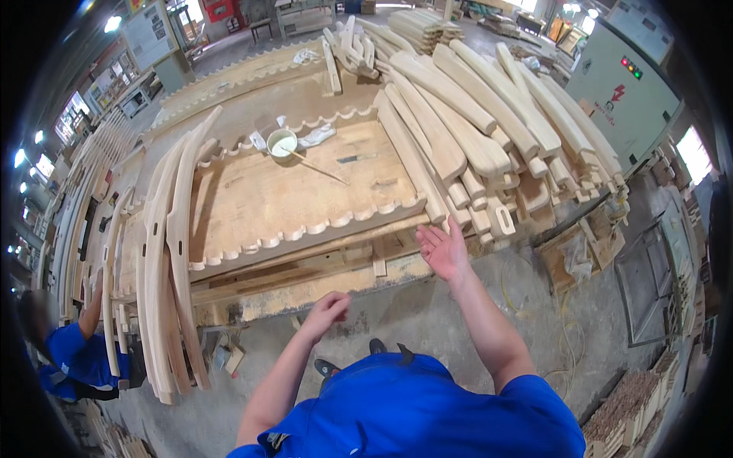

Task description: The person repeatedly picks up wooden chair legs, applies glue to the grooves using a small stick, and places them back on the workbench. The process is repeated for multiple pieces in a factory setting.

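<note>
My right hand (pixel 443 250) is open with its fingers apart and nothing in it. Its fingertips are close to the near ends of a stack of pale, shaped wooden pieces (pixel 447 126); whether they touch cannot be told. My left hand (pixel 328 311) hovers in front of the bench edge, fingers curled in, with nothing showing in them. Beyond it runs a scalloped wooden rail (pixel 305 233) along a wooden work board (pixel 252 202). On that board stands a cup of whitish liquid (pixel 281 143), with a thin stick (pixel 321 167) leaning out of it.
Long curved wooden pieces (pixel 158 252) with slots lie across the bench at left, overhanging its edge. Another person in blue (pixel 80 351) works at far left. A grey-green electrical cabinet (pixel 626 91) stands at right. A thin hose (pixel 566 336) lies on the floor.
</note>
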Available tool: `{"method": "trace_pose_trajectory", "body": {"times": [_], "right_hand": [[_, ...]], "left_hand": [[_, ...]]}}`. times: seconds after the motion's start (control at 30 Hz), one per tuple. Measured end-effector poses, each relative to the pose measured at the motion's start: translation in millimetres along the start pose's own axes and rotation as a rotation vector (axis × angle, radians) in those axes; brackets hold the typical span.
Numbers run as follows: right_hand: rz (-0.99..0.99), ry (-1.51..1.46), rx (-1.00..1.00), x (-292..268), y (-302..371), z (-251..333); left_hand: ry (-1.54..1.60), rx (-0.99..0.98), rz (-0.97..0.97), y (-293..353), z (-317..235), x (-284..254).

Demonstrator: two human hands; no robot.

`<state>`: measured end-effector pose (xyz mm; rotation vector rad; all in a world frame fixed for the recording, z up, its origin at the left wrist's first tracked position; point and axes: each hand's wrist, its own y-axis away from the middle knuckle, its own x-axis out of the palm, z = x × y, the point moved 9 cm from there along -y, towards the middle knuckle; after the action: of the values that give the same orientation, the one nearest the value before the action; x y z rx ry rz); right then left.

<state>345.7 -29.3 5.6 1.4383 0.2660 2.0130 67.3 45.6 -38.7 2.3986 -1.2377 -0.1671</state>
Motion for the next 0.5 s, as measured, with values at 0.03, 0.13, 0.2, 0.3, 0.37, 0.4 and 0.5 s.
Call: {"method": "trace_pose_trajectory", "body": {"times": [0.03, 0.13, 0.2, 0.3, 0.37, 0.4, 0.5], "right_hand": [[-0.028, -0.08, -0.008, 5.8, -11.3, -7.4], [-0.188, 0.021, -0.269, -9.0, -2.6, 41.7], [-0.208, 0.034, -0.401, 8.4, -6.3, 29.0], [-0.188, 0.201, -0.429, 61.2, 12.5, 42.5], [-0.126, 0.238, -0.351, 85.1, 12.0, 45.4], [-0.055, 0.282, -0.298, 94.0, 10.8, 51.6], [-0.049, 0.453, -0.164, 107.4, 7.5, 67.4]], "left_hand": [[0.027, -0.018, -0.114, 10.7, 4.5, -26.2], [0.239, -0.092, -0.161, 14.1, 46.1, -13.8], [0.249, -0.163, -0.222, 47.7, 58.3, -50.3], [0.305, -0.225, -0.215, 67.3, 89.1, -53.5], [0.286, -0.23, -0.204, 70.0, 97.2, -62.5], [0.298, -0.232, -0.175, 66.0, 98.9, -60.4], [0.295, -0.256, -0.149, 58.8, 100.7, -55.6]]}}
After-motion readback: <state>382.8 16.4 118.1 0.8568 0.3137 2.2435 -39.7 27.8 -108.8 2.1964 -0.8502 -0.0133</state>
